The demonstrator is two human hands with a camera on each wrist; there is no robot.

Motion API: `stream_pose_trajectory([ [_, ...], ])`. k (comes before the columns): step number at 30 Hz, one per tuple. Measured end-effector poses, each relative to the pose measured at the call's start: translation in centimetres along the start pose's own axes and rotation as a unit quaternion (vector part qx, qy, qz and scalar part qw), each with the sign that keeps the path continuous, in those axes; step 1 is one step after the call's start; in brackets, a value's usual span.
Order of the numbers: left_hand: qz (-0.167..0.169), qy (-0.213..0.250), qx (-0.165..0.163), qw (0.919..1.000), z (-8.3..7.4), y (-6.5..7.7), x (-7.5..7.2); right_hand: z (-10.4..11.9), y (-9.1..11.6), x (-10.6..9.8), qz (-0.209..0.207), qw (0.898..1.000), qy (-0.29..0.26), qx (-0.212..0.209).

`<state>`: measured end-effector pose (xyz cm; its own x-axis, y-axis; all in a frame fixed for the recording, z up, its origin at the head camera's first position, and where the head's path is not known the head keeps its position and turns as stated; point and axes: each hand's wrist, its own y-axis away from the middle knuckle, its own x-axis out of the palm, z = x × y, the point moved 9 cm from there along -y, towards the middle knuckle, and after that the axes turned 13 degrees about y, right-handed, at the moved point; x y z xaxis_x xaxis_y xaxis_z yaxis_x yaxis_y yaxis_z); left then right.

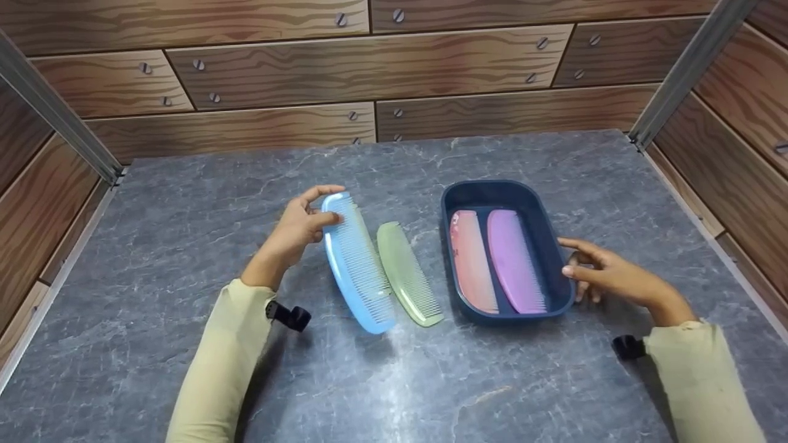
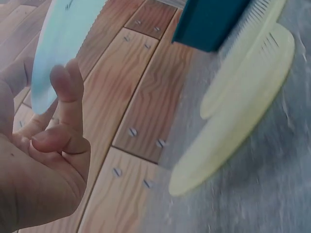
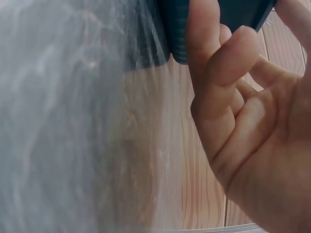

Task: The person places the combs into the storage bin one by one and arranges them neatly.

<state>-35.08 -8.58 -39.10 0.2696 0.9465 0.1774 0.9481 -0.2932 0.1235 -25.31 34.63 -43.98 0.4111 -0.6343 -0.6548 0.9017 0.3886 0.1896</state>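
My left hand pinches a light blue comb near its far end, thumb on its face, and holds it tilted above the table. Behind it a pale yellow comb is mostly hidden. A green comb lies just to the right. In the left wrist view the two table combs look pale yellow, side by side. A dark blue tray contains a pink comb and a purple comb. At the tray's right wall, my right hand grips the rim, with thumb over it and other fingers outside.
The grey marbled tabletop carries everything. Wood-patterned panels stand behind and at both sides, with metal posts at the back corners. A black wrist mount projects from the left sleeve, another from the right.
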Motion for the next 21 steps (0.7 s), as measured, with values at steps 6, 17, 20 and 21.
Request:
stream_pose_trajectory([
  [6, 0.007, -0.009, 0.009, 0.9999, -0.9, -0.6, 2.0, 0.0, 0.0, 0.0, -0.001, 1.000, 0.000, 0.002],
  [17, 0.020, 0.000, 0.041, 0.9990, -2.8, -1.6, 5.4, 0.1, -0.1, 0.1, -0.002, 1.000, 0.000, -0.003],
  [20, 0.007, 0.018, 0.062, 0.9979, -3.2, -1.8, 6.0, 0.2, -0.1, 0.1, -0.001, 1.000, -0.001, -0.013],
  [21, 0.003, 0.026, 0.067, 0.9974, -3.2, -1.8, 6.2, 0.2, -0.1, 0.1, 0.000, 1.000, -0.002, -0.016],
])
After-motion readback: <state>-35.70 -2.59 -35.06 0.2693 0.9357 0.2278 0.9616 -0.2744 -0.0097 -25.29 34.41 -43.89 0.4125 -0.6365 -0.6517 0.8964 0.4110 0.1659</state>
